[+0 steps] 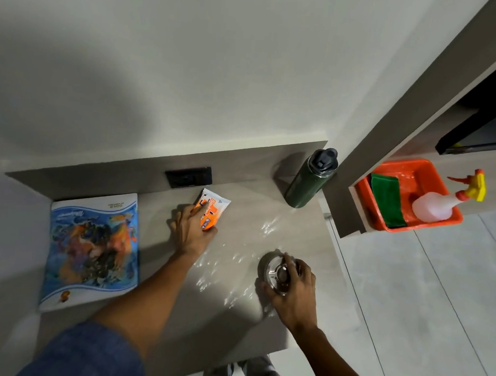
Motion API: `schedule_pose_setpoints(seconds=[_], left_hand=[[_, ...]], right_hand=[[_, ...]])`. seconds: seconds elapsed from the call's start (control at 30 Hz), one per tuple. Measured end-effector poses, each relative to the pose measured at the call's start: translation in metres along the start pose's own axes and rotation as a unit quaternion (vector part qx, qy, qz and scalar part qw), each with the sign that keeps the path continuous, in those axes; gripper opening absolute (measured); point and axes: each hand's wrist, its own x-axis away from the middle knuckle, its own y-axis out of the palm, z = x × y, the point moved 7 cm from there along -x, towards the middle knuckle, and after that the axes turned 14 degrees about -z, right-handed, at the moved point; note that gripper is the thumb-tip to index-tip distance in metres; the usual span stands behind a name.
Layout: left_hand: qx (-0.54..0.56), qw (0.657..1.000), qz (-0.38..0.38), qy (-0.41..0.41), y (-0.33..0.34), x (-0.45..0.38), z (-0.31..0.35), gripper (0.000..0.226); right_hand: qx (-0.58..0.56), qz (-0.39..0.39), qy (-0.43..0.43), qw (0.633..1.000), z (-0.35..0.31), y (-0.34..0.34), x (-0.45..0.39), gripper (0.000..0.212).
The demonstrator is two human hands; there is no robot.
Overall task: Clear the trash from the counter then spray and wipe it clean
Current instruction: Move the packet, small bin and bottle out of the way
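Grey wood-grain worktop below a pale wall. Left hand pinches the orange-and-white plastic sachet at 12 o'clock; right hand grips the round clear glass dish at 4 o'clock. Risk: a one-handed top grip may let the smooth glass slip on lifting.

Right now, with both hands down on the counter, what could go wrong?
The right hand grips the clear round glass dish from above near the right edge of the grey counter; a slip could drop it. The blue illustrated booklet lies on the counter and could get wet from spraying. The tall dark green bottle stands by the right edge; wiping might topple it.
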Motion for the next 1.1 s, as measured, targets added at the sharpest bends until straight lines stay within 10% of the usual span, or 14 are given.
schedule_pose_setpoints(seconds=[0.57,1.1], left_hand=[[0.139,0.958,0.218,-0.125,-0.106,0.085,-0.173,0.072],[0.090,0.958,0.219,-0.161,-0.116,0.058,-0.266,0.071]], right_hand=[[0.078,-0.095,-0.234,0.965,-0.261,0.076,-0.053,0.093],[0.248,-0.149,-0.309,0.906,-0.354,0.227,-0.110,0.095]])
